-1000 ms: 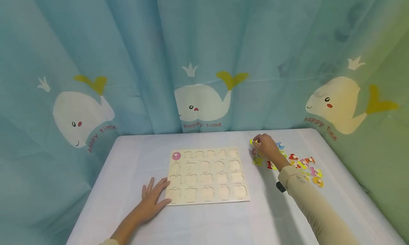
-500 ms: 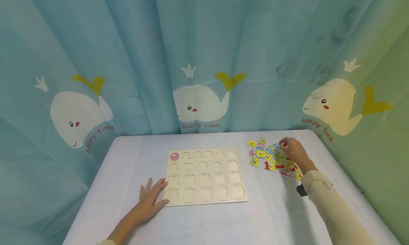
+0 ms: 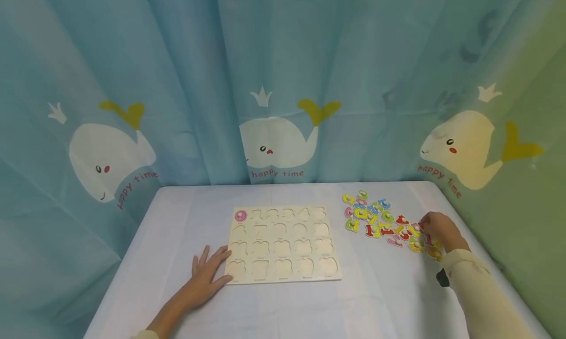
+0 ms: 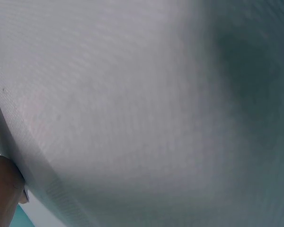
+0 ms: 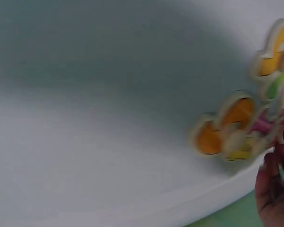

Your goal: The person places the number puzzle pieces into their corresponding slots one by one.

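Lying just below right fingers (image 3: 429, 218) of unclear grip, number pieces (image 3: 415, 245); left fingers (image 3: 219, 257) spread against the puzzle board (image 3: 283, 232).

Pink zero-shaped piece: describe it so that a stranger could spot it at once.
On the white table, find the pale puzzle board that the left hand touches. Go to its far left corner: the pink zero-shaped piece sits there. It alone fills a recess; the other pieces are bunched to the board's right.
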Demonstrator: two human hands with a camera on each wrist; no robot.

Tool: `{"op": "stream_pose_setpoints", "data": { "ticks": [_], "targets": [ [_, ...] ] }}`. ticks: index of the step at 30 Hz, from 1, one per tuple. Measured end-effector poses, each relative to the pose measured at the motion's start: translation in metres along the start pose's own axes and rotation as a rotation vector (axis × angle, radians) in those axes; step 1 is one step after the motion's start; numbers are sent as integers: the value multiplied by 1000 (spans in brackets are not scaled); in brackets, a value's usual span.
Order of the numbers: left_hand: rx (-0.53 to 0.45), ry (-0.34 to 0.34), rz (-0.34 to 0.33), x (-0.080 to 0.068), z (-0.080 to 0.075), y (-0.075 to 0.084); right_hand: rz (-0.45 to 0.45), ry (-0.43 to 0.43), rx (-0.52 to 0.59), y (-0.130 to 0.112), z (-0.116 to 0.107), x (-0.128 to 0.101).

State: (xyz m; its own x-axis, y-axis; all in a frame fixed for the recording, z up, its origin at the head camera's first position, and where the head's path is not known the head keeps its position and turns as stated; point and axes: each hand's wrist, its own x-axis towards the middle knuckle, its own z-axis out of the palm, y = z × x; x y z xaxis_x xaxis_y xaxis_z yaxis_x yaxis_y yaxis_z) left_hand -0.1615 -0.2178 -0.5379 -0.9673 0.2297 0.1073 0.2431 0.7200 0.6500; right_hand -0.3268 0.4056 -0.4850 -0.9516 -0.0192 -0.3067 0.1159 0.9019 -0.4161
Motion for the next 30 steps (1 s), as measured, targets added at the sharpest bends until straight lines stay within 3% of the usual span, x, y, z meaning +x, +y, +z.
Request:
{"op": "stream_pose_setpoints", "data": {
  "ticks": [7,19,24,30],
  "targets": [
    [14,-11,-11,0,-2,5,-89,49,1,11,10,-4],
    [-3,-14,-18,-1,2,2,-46,180,70,19,16,-8],
    [14,-9,-32,-1,1,1,-89,274,70,6,16,-5],
    [18,7,-18,0,-1,5,-167,348,52,-28,27,4]
  ]
}}
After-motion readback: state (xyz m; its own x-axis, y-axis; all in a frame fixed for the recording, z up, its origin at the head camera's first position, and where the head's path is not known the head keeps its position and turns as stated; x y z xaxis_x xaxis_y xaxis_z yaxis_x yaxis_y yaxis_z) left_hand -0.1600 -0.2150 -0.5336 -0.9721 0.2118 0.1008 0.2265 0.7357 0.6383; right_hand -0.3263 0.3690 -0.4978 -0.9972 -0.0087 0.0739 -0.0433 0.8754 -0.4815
